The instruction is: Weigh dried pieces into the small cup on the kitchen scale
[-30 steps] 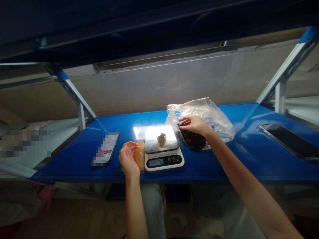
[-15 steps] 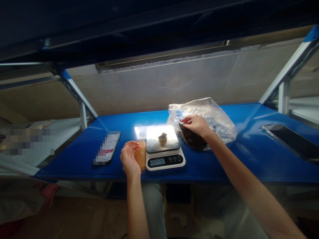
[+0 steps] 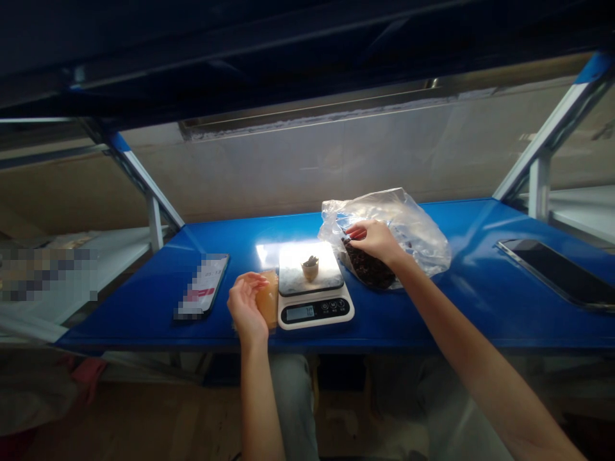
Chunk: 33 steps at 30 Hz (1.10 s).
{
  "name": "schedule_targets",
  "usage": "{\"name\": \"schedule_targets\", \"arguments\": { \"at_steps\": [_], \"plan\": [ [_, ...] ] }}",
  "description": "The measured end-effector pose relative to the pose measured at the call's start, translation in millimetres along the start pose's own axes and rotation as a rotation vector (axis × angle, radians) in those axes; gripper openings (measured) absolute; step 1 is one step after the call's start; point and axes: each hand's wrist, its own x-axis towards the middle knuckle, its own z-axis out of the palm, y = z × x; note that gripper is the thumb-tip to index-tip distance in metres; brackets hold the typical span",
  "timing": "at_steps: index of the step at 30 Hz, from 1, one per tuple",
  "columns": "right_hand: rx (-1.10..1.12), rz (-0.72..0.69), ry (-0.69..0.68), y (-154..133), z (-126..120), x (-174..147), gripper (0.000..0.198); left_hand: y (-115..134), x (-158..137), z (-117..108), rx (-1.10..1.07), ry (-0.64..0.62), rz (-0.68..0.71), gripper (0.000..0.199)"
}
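Observation:
My right hand (image 3: 377, 242) reaches over the mouth of a clear plastic bag (image 3: 423, 224), thumb and fingers drawn together at the dark, crumbly dried pieces (image 3: 369, 266) inside; what the fingertips hold is too small to make out. A white kitchen scale (image 3: 314, 310) reads about 7.0. On its plate stands a small tan cup (image 3: 310, 273) with dark pieces showing above the rim. Left of the scale, my left hand (image 3: 248, 304) lies with loosely curved, open fingers against a flat orange-tan packet (image 3: 267, 301), not gripping it.
A phone with a lit screen (image 3: 206, 288) lies on the left of the blue table (image 3: 144, 307). Another phone, dark-screened (image 3: 552, 269), lies at the right. Slanted metal posts (image 3: 542, 134) flank the table, and a dark shelf (image 3: 288, 57) hangs overhead.
The whole view has shifted slightly, so things sit a little further left. My right hand stays at the bag with its fingers slightly moved; the left hand keeps its place by the packet.

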Motion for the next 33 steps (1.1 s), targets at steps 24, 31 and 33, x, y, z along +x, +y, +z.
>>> {"name": "schedule_targets", "arguments": {
  "at_steps": [24, 31, 33],
  "plan": [
    [0.261, -0.094, 0.430, -25, -10, -2, 0.024, 1, -1, 0, 0.010, -0.001, -0.004, 0.024],
    [0.727, -0.309, 0.347, -43, -10, -9, 0.030, 0, -1, -1, 0.002, 0.005, -0.018, 0.024],
    [0.752, -0.396, 0.212, -49, -4, -14, 0.030, 0, -1, 0, 0.003, 0.006, -0.019, 0.023]
  ]
}}
